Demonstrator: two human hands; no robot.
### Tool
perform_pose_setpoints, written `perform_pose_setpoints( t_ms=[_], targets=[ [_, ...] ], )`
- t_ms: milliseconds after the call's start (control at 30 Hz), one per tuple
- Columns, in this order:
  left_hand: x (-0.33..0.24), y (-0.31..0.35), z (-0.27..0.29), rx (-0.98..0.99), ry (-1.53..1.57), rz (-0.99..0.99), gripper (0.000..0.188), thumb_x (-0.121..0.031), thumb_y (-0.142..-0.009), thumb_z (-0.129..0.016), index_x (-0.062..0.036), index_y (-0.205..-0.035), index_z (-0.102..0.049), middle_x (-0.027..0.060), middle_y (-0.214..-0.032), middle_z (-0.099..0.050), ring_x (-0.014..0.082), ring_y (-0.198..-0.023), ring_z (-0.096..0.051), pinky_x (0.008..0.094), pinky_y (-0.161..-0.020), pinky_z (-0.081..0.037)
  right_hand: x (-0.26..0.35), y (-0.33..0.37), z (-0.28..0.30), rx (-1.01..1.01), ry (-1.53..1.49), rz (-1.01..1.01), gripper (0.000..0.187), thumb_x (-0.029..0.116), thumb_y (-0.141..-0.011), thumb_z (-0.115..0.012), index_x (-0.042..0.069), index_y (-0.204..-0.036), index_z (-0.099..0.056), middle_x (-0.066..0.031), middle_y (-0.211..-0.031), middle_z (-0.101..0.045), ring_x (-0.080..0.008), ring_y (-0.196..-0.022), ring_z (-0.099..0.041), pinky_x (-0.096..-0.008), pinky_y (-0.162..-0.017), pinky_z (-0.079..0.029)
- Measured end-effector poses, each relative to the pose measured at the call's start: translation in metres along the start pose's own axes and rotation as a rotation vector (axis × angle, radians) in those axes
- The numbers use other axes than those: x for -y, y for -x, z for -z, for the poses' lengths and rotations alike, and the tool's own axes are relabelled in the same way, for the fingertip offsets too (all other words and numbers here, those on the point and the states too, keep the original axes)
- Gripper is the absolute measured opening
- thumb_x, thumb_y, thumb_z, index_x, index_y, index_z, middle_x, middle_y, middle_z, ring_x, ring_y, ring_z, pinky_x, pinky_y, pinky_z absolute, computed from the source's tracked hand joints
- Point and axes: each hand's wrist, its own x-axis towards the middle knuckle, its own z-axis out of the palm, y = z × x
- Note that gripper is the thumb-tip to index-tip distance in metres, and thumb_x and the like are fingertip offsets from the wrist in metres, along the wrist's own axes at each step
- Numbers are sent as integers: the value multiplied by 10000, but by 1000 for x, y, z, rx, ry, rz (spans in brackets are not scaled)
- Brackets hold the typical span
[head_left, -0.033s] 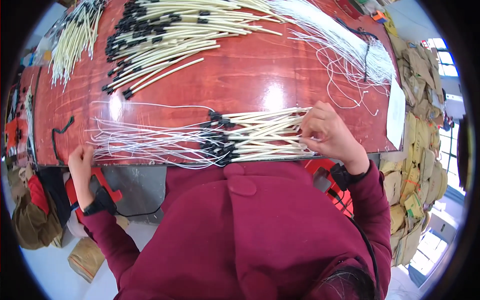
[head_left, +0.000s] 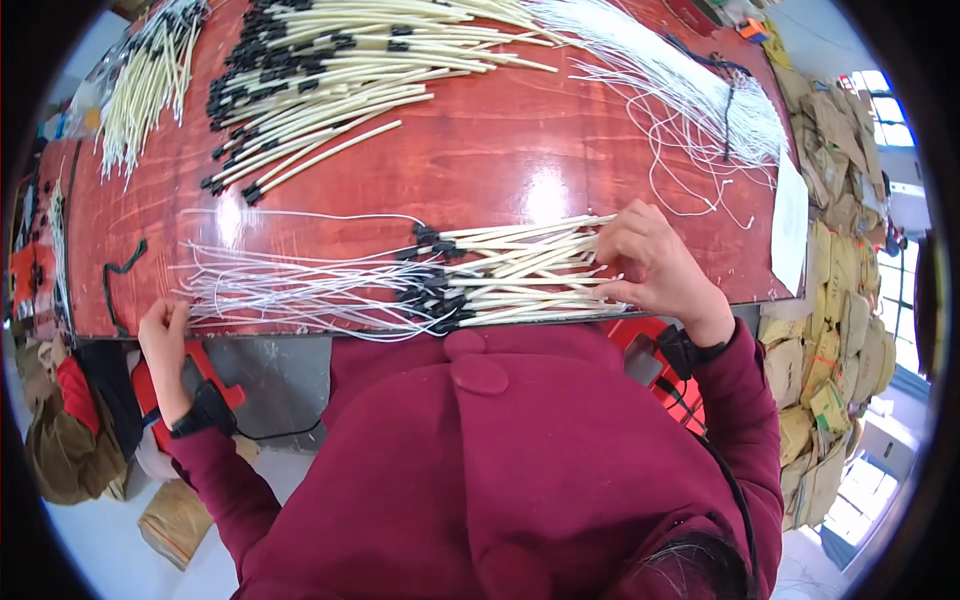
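Note:
A loose bundle lies along the table's front edge. Thin white wires (head_left: 300,285) form its left part, black connectors (head_left: 430,285) its middle, and cream-coloured tubes (head_left: 530,262) its right part. At the left end, my left hand (head_left: 163,328) is beside the wire tips, its fingers loosely bent and a little apart. My right hand (head_left: 650,265) is curved round the right ends of the tubes, with a gap between thumb and forefinger. Its palm side and some tube ends are hidden.
Behind lies a large pile of cream tubes with black connectors (head_left: 340,80). A smaller pile (head_left: 150,85) is at the far left, and a thick bundle of white wires (head_left: 680,85) at the far right. A black strap (head_left: 125,265) and a white sheet (head_left: 790,225) also lie on the red table (head_left: 470,150).
My right thumb and fingers have parted slightly at the tube ends. My left hand has barely moved, and the whole view has shifted a little.

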Motion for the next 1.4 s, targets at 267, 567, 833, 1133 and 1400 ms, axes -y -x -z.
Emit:
perform_pose_setpoints(
  t_ms=[267, 567, 833, 1133, 1400],
  targets=[
    [-126, -14, -15, -433, -101, -360, 171, -140, -942, -732, -1, -1037, -703, 63, -931, -707, 144, -805, -634, 288, -722, -500, -74, -18, 4, -407, 379, -144, 593, 344, -877, -778, 15, -1343, -613, -177, -1378, -588, -371, -1208, -560, -442, -1059, -432],
    [-349, -34, -100, 113, 165, -981, 184, -188, -911, -712, -18, -979, -694, 136, -944, -665, 343, -916, -659, 418, -781, -526, -81, -47, -11, -311, 679, -472, 593, 360, -951, -687, -89, -1325, -583, -196, -1413, -564, -378, -1240, -542, -438, -1056, -441],
    [-472, -42, -222, 269, 34, -1520, 118, -135, -914, -586, -64, -992, -640, 128, -1065, -597, 343, -919, -678, 463, -733, -546, -33, -18, -25, -151, 385, -176, 567, 387, -971, -617, -85, -1285, -608, -195, -1383, -569, -364, -1257, -509, -455, -1063, -401],
    [-484, -37, -242, 340, -118, -1617, 113, -117, -932, -552, -40, -996, -605, 129, -1100, -576, 343, -909, -684, 466, -714, -551, -42, 10, -22, -171, 283, -128, 694, 523, -996, -501, -79, -1329, -584, -194, -1409, -553, -369, -1277, -484, -474, -1090, -365],
    [-479, -22, -219, 523, -24, -1339, 156, -156, -942, -565, -23, -953, -646, 164, -969, -684, 403, -908, -678, 503, -729, -530, -42, 13, -26, -181, 278, -168, 725, 537, -971, -536, -63, -1377, -560, -175, -1487, -504, -358, -1312, -464, -463, -1108, -360]
  ],
)
